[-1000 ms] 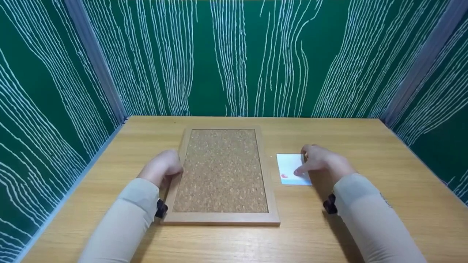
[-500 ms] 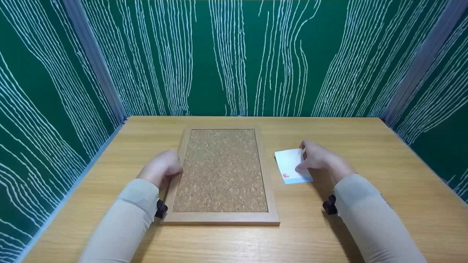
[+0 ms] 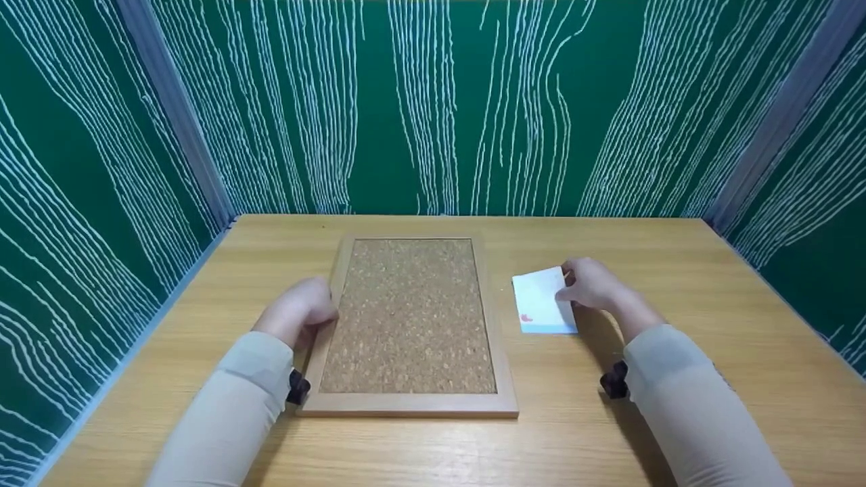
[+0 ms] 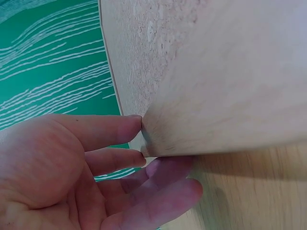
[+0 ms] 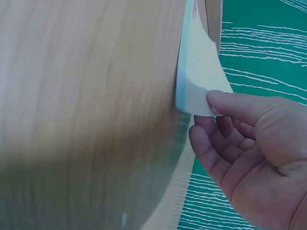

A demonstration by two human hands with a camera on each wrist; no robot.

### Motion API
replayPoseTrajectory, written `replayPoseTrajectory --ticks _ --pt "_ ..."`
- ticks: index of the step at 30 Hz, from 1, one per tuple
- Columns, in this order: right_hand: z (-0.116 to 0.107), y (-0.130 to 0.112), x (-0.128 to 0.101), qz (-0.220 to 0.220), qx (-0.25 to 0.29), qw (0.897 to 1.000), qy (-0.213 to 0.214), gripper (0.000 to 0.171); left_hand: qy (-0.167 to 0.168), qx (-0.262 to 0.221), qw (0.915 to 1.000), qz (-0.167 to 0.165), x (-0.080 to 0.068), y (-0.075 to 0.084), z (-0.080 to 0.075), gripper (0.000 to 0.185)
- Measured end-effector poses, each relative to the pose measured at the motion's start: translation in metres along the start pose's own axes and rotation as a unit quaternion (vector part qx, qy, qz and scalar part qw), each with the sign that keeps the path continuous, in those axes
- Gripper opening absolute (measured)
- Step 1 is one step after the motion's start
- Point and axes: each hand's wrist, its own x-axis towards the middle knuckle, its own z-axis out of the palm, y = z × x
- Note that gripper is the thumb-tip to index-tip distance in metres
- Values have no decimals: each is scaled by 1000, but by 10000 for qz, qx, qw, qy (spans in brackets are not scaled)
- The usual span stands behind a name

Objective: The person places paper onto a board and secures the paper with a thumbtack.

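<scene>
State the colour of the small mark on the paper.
Red; the small mark shows best in the head view.

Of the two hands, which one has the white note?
The right hand, which pinches the white note at its right edge; the left hand holds the corkboard by its left side instead.

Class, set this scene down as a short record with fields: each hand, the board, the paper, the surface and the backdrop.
Left hand: grips the left side of the wooden frame
Right hand: pinches the note sheet by its right side
Cork board: wood-framed, left of the note sheet
Note sheet: white, blue strip along its near edge, small red mark near one corner
Surface: wood-grain table
Backdrop: green walls with wavy white lines
</scene>
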Motion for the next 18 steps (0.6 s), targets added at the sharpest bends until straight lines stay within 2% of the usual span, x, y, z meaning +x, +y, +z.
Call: replayPoseTrajectory --ticks 6,11,18 --pt "-6 5 -2 -36 481 9987 133 30 -37 326 9993 171 1 0 -1 10" --pt "-10 6 -4 -54 1054 9939 316 33 -17 465 9988 169 2 0 -1 10" --pt "-14 2 -8 -158 1850 9809 587 31 -4 25 10000 21 1 0 0 18"
